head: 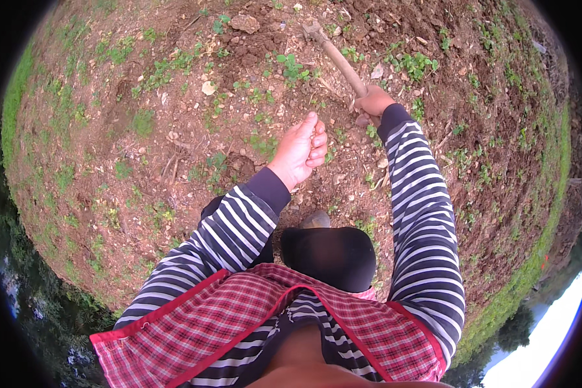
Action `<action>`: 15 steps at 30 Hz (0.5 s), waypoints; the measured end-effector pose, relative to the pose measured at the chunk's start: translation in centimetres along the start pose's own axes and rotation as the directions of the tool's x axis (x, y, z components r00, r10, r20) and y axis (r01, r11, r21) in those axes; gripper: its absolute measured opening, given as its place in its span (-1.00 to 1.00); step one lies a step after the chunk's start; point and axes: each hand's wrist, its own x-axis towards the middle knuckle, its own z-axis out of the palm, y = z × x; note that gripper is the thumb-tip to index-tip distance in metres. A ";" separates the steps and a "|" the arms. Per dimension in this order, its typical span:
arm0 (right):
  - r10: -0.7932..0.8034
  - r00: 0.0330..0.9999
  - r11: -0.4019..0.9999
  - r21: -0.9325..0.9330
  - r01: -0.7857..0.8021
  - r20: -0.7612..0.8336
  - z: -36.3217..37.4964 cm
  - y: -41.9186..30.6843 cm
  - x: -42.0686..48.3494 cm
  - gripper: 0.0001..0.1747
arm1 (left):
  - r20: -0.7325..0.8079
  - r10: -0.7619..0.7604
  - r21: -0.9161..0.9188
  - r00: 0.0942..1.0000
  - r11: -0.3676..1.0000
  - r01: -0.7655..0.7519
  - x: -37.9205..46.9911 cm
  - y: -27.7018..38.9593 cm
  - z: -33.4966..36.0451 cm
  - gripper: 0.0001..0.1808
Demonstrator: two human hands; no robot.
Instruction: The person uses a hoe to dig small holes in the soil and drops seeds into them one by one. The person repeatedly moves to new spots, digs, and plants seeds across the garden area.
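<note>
My right hand [374,103] is wrapped around the wooden handle of a digging tool [340,63]. The handle slants away to the upper left, and its far end widens into a notched head near the soil; no blade is plainly visible. My left hand [301,148] hovers over the ground in front of my knee, thumb up and fingers curled in. Whether small bits lie inside its curled fingers is hard to make out. Below both hands is brown, stony soil [184,128] with scattered green seedlings [292,68].
A large stone [245,23] lies in loose, darker soil at the top. More low green plants [415,65] grow right of the tool. My dark-clothed knee [330,257] and a shoe tip [316,220] are below my hands. Grass [538,291] borders the plot at right.
</note>
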 end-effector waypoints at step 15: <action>0.163 0.979 0.640 0.768 -0.012 -0.120 7.1 2.9 -10.9 -0.88 | -0.070 0.014 -0.049 0.997 0.999 -0.018 0.9 3.0 -1.7 -0.68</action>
